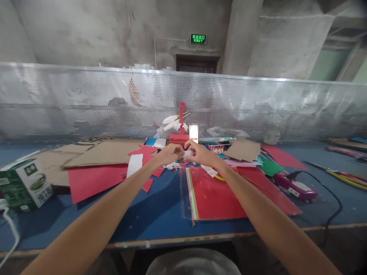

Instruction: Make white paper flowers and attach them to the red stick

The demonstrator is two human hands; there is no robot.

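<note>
My left hand [170, 152] and my right hand [200, 152] meet over the middle of the blue table [160, 214]. Both are closed in a pinch on a small white scrap of paper [188, 154] held between them. Red and white paper offcuts [143, 156] lie under and around the hands. A clear sleeve with a stack of coloured paper, red on top [215, 196], lies just in front of my right forearm.
Brown cardboard sheets [106, 152] and a red sheet [94, 179] lie at the left, a green-and-white box [27, 185] at the far left. A purple glue gun [295, 187] with a black cord is at the right. A perforated metal screen [258, 107] backs the table; people sit behind it.
</note>
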